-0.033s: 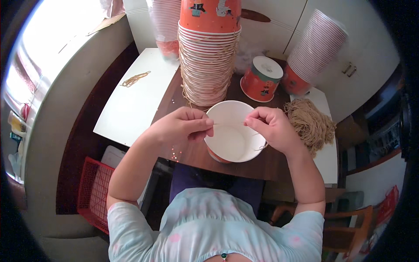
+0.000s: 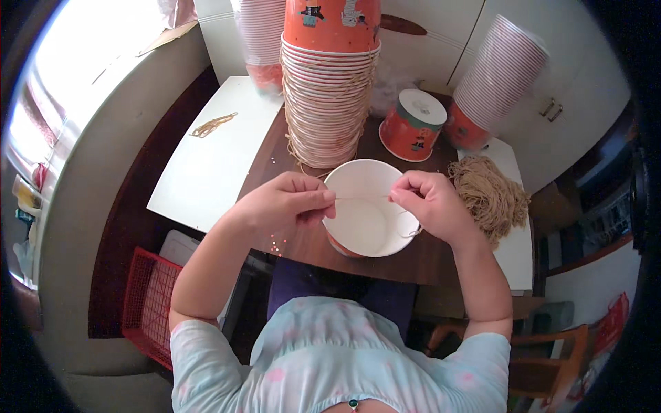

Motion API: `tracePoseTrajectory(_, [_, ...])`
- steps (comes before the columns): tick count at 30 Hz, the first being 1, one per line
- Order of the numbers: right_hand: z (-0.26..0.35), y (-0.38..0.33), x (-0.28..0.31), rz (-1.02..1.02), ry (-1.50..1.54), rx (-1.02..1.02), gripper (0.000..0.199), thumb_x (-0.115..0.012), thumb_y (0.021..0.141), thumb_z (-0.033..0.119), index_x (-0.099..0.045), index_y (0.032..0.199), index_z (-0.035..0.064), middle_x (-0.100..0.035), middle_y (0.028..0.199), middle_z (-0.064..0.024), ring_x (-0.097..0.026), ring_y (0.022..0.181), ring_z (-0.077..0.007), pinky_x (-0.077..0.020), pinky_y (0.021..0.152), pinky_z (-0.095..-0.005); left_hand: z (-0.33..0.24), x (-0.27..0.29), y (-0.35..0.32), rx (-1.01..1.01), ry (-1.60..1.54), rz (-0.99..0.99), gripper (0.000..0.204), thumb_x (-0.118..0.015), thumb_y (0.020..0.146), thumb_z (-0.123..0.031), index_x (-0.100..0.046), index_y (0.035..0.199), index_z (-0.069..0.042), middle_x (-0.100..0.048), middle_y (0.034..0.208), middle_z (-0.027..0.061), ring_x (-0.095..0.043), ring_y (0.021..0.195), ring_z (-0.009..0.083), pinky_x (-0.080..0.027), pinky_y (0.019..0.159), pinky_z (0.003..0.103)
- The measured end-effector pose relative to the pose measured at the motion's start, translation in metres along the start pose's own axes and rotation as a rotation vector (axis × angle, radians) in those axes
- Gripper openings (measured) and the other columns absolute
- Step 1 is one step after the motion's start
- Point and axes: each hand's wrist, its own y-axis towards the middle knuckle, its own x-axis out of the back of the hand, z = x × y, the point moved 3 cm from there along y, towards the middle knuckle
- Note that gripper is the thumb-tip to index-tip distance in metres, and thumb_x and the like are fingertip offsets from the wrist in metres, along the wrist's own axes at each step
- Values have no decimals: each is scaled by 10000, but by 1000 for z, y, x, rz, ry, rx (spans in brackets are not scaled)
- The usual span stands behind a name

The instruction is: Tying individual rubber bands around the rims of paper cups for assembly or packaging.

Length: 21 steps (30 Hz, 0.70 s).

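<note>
The cup's [image 2: 368, 220] outer wall is mostly hidden: only a sliver of orange shows under its near rim, and its base cannot be seen. The string [image 2: 361, 197] is very thin and faint against the white inside of the cup; its ends vanish into the fingers, and a loop near the right rim is hard to follow. The tall stack [image 2: 329, 89] is cut off by the upper edge, as is the pale stack [image 2: 260, 34] behind it. What lies under the table [image 2: 303, 241] is dark and unclear.

The cup's mouth faces up toward the camera, slightly tipped toward the person, so its axis runs roughly vertical. The string lies taut across the mouth, its length running left to right, nearly level.

The cup sits between the two hands at the table's near edge, just in front of the tall stack. The left hand [image 2: 286, 203] is curled closed, thumb and forefinger pinched on the string's left end at the cup's left rim. The right hand [image 2: 434, 203] is likewise curled closed, fingertips pinching the string's right end over the right rim; whether it also touches the cup I cannot tell.

A heap of tan strings [image 2: 492, 193] lies just right of the right hand. An upturned orange cup [image 2: 412, 127] stands behind, beside a leaning stack [image 2: 496, 76]. A few loose strings [image 2: 213, 125] lie on the white board [image 2: 206, 172] to the left. A red basket [image 2: 148, 310] sits low left.
</note>
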Motion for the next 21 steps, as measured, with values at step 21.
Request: tracePoseTrajectory(21, [28, 7, -39, 37, -59, 282, 136, -636, 864, 50, -644, 988, -6, -665, 816, -36, -625, 777, -89, -503, 685, -240, -24, -17, 5, -2, 184, -25, 300, -578, 939, -280, -652, 823, -15, -527, 606, -30, -444, 505, 46, -344, 464, 200])
